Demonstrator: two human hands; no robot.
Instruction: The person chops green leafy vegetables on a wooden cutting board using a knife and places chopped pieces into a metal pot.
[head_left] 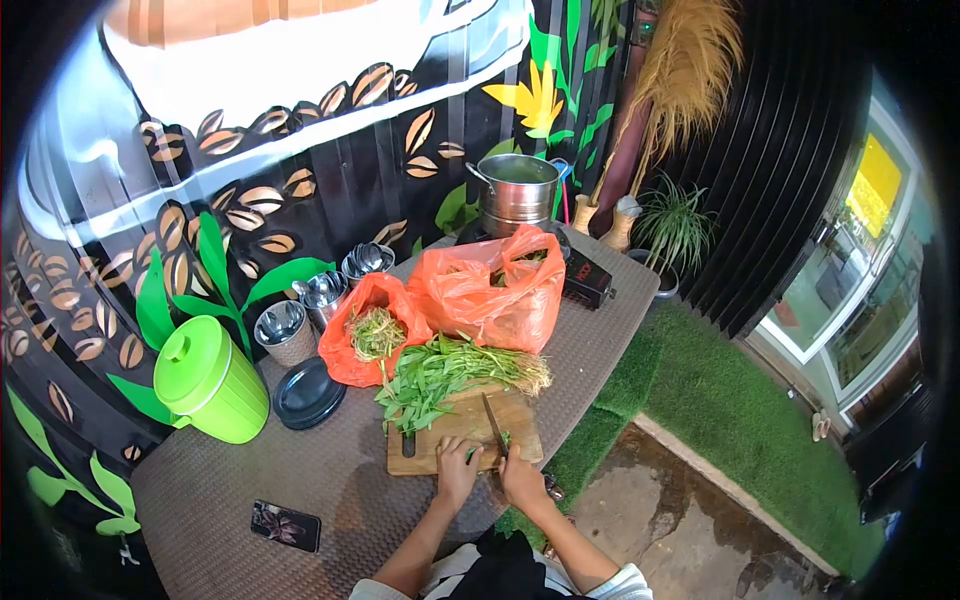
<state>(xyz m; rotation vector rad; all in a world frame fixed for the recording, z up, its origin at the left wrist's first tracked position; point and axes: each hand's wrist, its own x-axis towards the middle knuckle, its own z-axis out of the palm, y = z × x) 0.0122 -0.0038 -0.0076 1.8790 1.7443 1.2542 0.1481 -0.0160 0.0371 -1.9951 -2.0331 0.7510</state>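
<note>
Wooden cutting board (465,418) under both hands. Right hand (520,480) closed round the handle of a knife (494,423), blade pointing away from the body. Green scrap (507,437) beside the blade, just ahead of the right hand. Left hand (457,466) on the board left of the knife, fingers bent and close together, bit of green at the tips; can't tell if it's pinched. Leafy bunch (450,372) ahead of both hands, over the board's far edge, roots to the right. Beyond it, large orange bag (495,305); small orange bag (338,348) ahead-left of the left hand, trimmings inside. Further left: black plates (309,393), green bucket (218,388). Phone (286,526) left of the left hand, nearer the body. Farthest ahead on the tabletop (365,475): metal pot (518,195).
</note>
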